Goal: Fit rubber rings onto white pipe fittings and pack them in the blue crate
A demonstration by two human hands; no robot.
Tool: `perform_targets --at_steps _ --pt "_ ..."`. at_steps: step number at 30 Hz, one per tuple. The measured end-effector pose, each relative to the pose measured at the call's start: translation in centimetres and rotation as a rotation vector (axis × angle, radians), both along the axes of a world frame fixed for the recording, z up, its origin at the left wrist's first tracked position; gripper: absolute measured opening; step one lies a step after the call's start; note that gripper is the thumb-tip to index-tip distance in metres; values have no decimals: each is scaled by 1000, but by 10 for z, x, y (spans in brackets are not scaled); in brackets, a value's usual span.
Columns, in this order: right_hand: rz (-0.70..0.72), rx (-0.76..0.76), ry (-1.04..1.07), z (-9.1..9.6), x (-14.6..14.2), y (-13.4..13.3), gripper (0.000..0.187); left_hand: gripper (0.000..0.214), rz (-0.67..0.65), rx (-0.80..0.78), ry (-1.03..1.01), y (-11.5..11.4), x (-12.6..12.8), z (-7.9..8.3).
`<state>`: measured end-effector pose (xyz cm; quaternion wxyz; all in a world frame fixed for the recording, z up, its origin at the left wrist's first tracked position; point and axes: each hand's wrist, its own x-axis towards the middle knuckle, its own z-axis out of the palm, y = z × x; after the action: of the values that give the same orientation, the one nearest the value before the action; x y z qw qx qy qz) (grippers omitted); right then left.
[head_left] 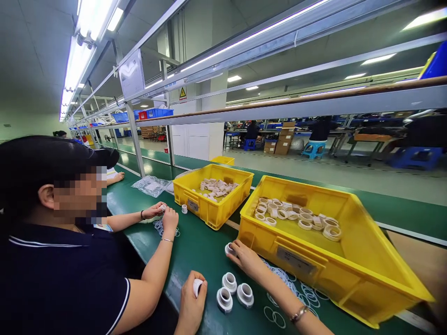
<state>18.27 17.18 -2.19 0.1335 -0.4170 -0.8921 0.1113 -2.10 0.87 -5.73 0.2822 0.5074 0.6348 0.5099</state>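
My left hand [191, 302] is closed around a white plastic fitting [197, 287], with its round opening partly showing between the fingers. In my right hand [248, 260] the fingers grip another white plastic fitting [229, 249], close to the corner of the large yellow bin [296, 260]. Between my hands stands a small group of white flanged fittings [229, 282] on the green tabletop [209, 237], their narrower necks facing up. Thin pale rings [309, 295] lie scattered beneath and beyond my right forearm, along the bin's near side.
White ring-shaped parts [303, 218] lie inside the large bin. A smaller yellow bin [213, 211] holds white pieces. At my left a co-worker [63, 274] handles a small white part beside a pile of thin rings [159, 227]. A clear plastic bag [150, 185] lies farther back.
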Motion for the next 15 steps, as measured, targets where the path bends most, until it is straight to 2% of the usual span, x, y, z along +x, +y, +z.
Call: perform_targets --at_steps 7,12,15 --pt "109 -102 16 18 29 -34 34 30 -9 -13 64 -1 1 3" --pt "135 -144 55 48 53 -58 32 32 -10 -27 56 2 -2 2" --pt "167 -172 94 66 58 -71 23 35 -40 -48 7 9 -5 -2"
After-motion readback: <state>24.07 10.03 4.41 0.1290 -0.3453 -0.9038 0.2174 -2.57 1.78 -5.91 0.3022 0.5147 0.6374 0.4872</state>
